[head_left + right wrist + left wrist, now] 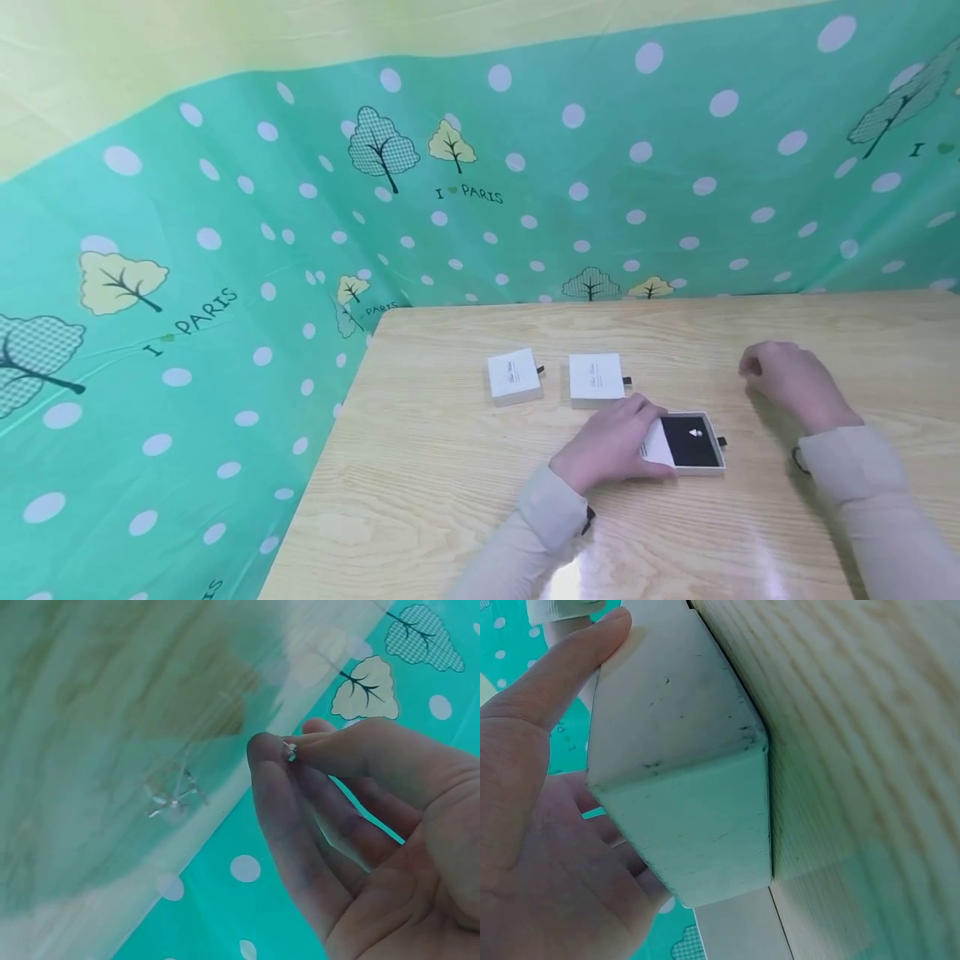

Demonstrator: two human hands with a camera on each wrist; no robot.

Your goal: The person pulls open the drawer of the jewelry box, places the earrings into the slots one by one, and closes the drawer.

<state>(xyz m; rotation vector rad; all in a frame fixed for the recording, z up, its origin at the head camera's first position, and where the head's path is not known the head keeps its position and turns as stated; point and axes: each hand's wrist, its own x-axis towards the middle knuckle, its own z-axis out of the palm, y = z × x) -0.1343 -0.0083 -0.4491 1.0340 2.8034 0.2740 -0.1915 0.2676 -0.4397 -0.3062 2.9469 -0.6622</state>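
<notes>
- My left hand (611,446) grips the white cardboard drawer box (686,443), steadying it open on the wooden table (450,500).
- My right hand (787,379), further right, pinches a tiny silver stud (289,751) clear of the box.

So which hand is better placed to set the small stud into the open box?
Probably the right hand: it already pinches the stud beside the open box. The left hand is holding that box steady.

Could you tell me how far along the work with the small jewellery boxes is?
Done: the open box has its drawer slid out, held by the left hand. In hand: the right hand pinches a tiny stud. Left: two closed boxes sit untouched behind.
</notes>
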